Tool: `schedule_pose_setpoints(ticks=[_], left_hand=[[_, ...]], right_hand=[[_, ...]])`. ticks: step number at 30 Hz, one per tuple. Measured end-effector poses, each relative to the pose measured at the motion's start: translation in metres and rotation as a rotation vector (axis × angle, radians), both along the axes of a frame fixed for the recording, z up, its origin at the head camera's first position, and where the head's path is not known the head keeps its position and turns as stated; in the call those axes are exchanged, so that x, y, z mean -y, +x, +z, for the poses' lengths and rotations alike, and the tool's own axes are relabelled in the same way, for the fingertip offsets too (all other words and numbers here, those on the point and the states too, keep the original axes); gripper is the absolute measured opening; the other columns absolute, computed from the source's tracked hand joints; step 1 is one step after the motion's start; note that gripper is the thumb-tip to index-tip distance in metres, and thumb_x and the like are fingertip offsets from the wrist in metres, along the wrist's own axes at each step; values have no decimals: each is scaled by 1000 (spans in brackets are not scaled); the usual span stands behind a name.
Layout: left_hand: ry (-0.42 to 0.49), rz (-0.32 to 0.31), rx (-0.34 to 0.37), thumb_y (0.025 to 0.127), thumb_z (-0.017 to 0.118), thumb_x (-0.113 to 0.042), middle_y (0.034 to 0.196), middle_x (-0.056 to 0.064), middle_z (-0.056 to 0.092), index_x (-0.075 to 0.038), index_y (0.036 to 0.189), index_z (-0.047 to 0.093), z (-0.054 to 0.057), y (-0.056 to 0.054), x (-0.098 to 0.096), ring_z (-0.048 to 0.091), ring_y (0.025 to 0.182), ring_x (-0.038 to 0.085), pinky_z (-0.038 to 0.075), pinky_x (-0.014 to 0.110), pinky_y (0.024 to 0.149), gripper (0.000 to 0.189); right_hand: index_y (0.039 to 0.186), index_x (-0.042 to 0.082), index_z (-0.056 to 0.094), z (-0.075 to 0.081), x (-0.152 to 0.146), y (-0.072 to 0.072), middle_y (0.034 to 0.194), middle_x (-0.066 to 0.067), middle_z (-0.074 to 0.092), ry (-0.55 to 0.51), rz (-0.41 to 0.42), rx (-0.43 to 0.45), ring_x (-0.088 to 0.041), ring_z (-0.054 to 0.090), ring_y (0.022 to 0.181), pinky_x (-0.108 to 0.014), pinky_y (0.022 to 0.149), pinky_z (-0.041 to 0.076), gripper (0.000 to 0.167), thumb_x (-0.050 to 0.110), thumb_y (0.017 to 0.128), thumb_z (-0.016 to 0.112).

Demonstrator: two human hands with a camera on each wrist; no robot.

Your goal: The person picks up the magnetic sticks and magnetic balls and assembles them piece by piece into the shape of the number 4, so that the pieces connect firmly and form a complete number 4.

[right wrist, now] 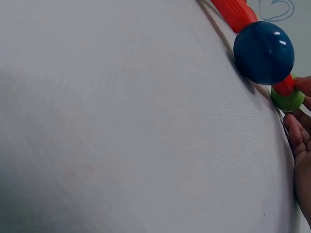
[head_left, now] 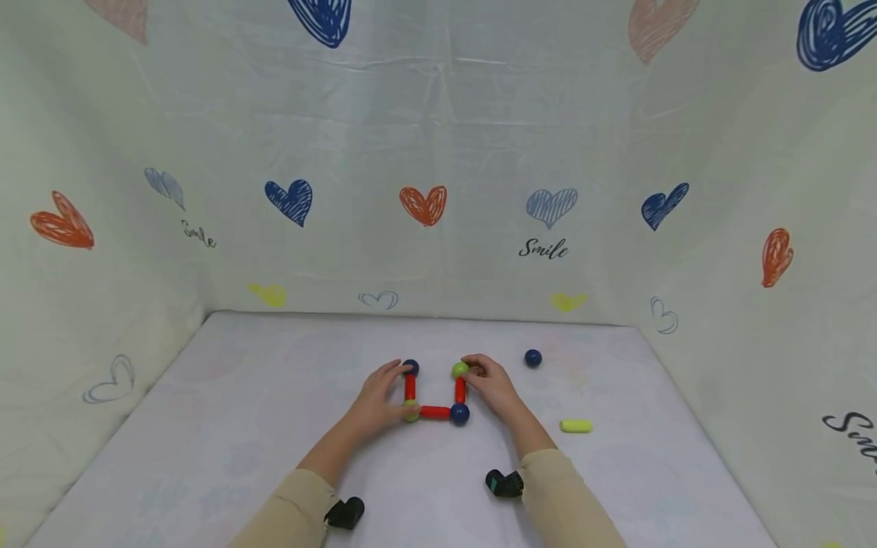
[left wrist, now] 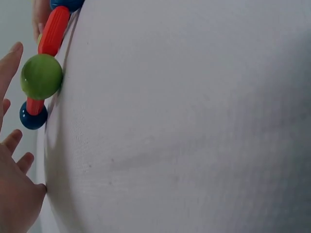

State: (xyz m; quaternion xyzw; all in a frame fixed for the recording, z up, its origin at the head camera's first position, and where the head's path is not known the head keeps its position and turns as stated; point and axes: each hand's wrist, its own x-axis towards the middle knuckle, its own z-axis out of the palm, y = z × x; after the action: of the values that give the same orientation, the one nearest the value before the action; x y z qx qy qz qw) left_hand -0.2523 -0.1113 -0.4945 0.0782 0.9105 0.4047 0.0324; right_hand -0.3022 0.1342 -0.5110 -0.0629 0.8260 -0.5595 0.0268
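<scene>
Red rods (head_left: 435, 412) and coloured balls of a ball-and-rod building toy are joined in a U shape on the table. On its left side are a far blue ball (head_left: 411, 367) and a near green ball (left wrist: 42, 76). My left hand (head_left: 375, 399) lies beside that side, fingers loosely spread and the thumb by the near green ball. The U's right side has a near blue ball (right wrist: 264, 53) and a far green ball (head_left: 460, 370). My right hand (head_left: 492, 387) pinches this far green ball between thumb and fingers.
A loose blue ball (head_left: 533, 358) sits at the back right of the white table (head_left: 658, 472). Closer in lies a yellow-green rod (head_left: 575, 426). Black wrist devices (head_left: 503, 484) stick out from both sleeves. A heart-printed curtain (head_left: 479, 152) surrounds the table.
</scene>
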Motion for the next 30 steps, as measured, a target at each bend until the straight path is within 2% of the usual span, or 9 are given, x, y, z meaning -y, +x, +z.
schedule_pose_setpoints(ticks=[3,7,9,12,16,21,30], left_hand=[[62,-13,28,76,84,-26,153,12,34,-17,146,43,-2,-2,6,26,140,37,29,60,107,82],[128,0,76,76,84,-27,153,15,35,-20,150,36,-6,-2,12,18,141,47,19,67,107,89],[140,15,101,76,84,-29,154,15,34,-21,152,34,-6,-3,12,16,141,49,18,69,106,91],[152,23,118,76,84,-28,153,15,34,-21,152,33,-6,-3,12,19,140,48,22,69,105,91],[150,19,143,77,84,-27,153,16,34,-18,151,36,-6,-2,11,15,141,50,19,69,105,88],[117,15,152,75,84,-29,155,20,29,-17,149,39,-7,0,9,6,141,53,15,73,104,87],[69,16,132,76,83,-31,155,25,25,-16,150,39,-6,1,10,7,141,53,15,72,104,87]], right_hand=[[121,6,65,0,0,0,109,-5,63,-8,1,0,-19,52,89,-32,78,44,34,12,88,69],[123,7,63,0,-2,0,113,-5,63,-8,18,3,-18,53,87,-30,77,45,37,12,87,71],[125,6,62,1,-4,0,115,-6,62,-9,31,13,-18,53,87,-30,76,46,40,12,86,73],[125,6,62,2,-7,-1,109,-7,62,-14,43,35,-19,54,87,-29,76,47,44,11,84,76],[126,6,61,2,-10,0,101,-6,60,-14,53,63,-20,54,89,-29,76,48,49,8,80,79],[125,8,62,1,-13,0,104,-6,60,-25,70,78,-20,54,93,-31,80,47,51,6,78,80],[123,9,64,1,-12,-2,108,-6,61,-40,91,69,-21,56,98,-34,87,48,51,5,76,82]])
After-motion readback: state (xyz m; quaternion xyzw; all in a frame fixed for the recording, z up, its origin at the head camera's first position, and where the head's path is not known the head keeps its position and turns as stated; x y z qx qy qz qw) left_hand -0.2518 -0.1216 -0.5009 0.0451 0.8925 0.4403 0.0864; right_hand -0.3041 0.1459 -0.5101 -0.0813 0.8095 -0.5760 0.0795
